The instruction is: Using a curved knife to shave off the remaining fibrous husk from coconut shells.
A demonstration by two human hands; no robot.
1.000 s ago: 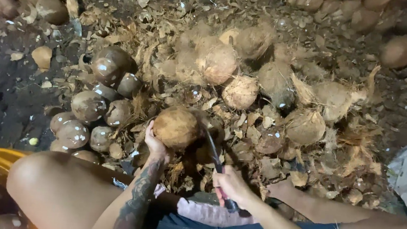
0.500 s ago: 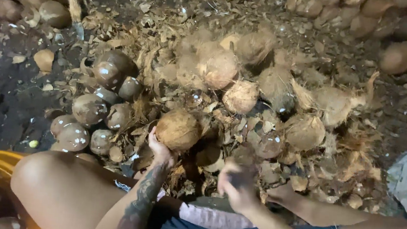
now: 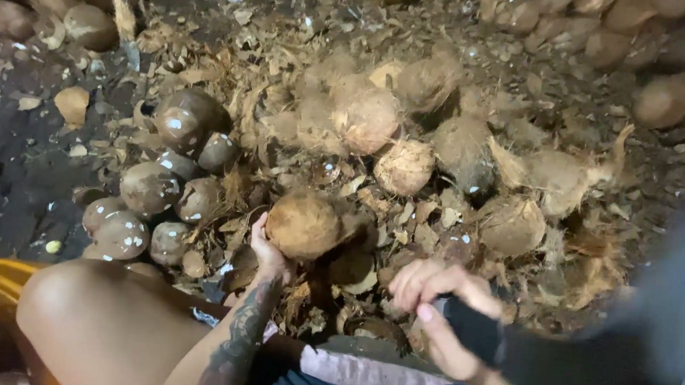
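You're in a coconut-husking yard: dirt floor (image 3: 0, 185) strewn with husk scraps (image 3: 287, 70), shelled coconuts (image 3: 150, 187) heaped around.

Dark peeled coconuts (image 3: 160, 192) sit left, husked ones (image 3: 404, 166) beyond, amid husk scraps (image 3: 286, 87) (possibly damp).

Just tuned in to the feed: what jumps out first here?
The left hand holds a brown coconut up at centre frame. The right hand grips a dark handle, whose far end blurs into a grey streak at lower right. Left of them lies a cluster of dark, shiny shelled coconuts, and pale husks litter the ground beyond.
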